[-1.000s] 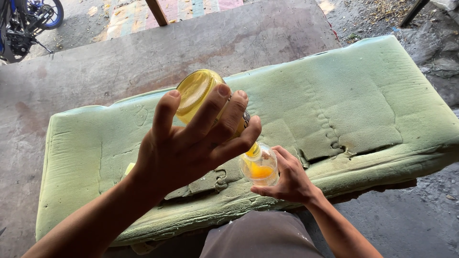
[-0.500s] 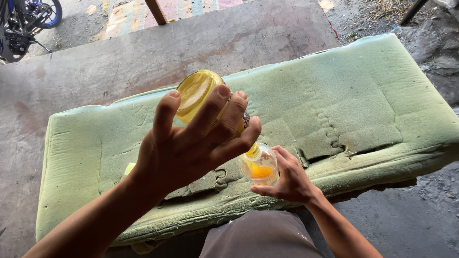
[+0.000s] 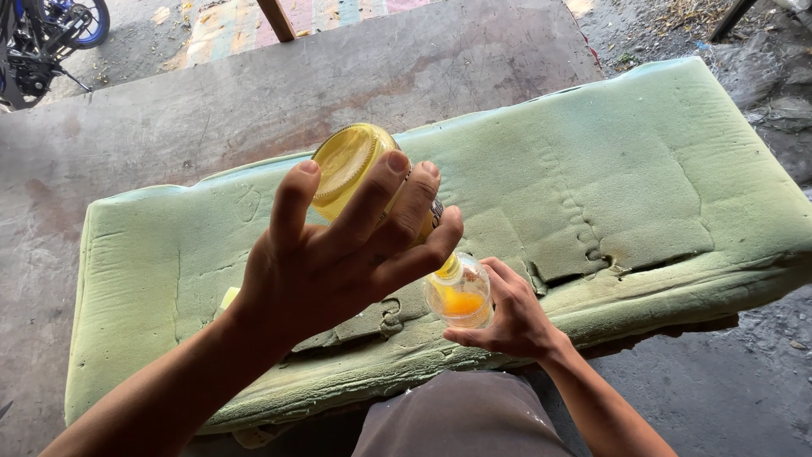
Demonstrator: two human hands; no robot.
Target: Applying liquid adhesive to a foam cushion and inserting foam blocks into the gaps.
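My left hand (image 3: pixel 338 254) grips a large clear bottle of yellow liquid (image 3: pixel 347 165), tipped bottom-up so its mouth points down and to the right. The mouth meets the top of a small clear bottle (image 3: pixel 461 292) that has orange-yellow liquid in its lower part. My right hand (image 3: pixel 507 313) holds that small bottle upright from the right side. Both bottles are above the front part of a worn green foam cushion (image 3: pixel 634 195).
The cushion lies on a bare concrete floor (image 3: pixel 254 93). A torn patch of foam (image 3: pixel 584 237) sits right of the hands. A small yellow bit (image 3: pixel 229 297) lies on the foam at my left wrist. A motorcycle (image 3: pixel 42 42) stands top left. My knee (image 3: pixel 461 419) is below.
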